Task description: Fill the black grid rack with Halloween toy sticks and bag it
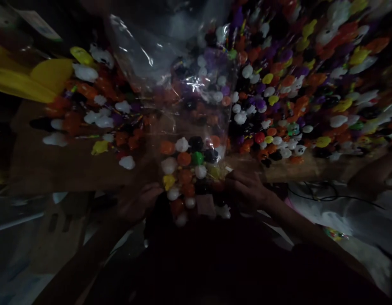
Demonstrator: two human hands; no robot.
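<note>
A clear plastic bag (175, 112) stretches from the table onto my lap, with several small round figures (184, 159) in orange, white, black, green and yellow in its lower part. At the bag's right edge, my right hand (246, 186) is closed, pinching the plastic. My left hand (143, 202) is at the left edge, its fingers curled against the bag; dim light hides part of them. A pale square label (206, 205) shows low on the bag, between both hands.
A large heap of similar figures (287, 97) covers the right side of the wooden table (65, 169); a smaller pile (100, 114) lies left, beside something yellow (33, 78). Another person's arm (373, 171) reaches in at right. A black cable (335, 198) hangs below the table edge.
</note>
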